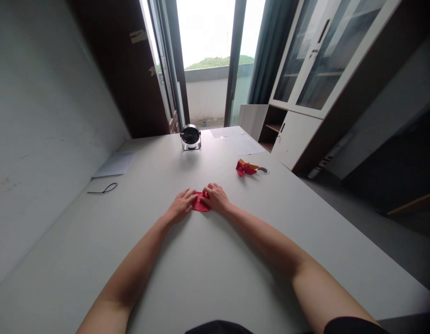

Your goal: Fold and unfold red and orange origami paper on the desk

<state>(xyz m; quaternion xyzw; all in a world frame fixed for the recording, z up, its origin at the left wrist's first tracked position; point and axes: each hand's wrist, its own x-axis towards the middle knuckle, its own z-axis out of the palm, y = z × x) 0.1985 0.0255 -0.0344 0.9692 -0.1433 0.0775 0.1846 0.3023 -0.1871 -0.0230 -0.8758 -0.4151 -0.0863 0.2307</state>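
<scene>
"Holding what, those two hands?"

"A piece of folded red paper (200,206), lying on the white table (201,264). The right hand (215,197) has thumb and fingers closed on its three-o'clock side; the left hand (182,204) rests over its nine-o'clock edge, and whether those fingers pinch, I can't tell."

"And around it?"

"Round black device (190,136) at twelve, red-and-orange folded shape (245,168) beside a pale ring (265,172) at two, black loop (105,190) at nine."
</scene>
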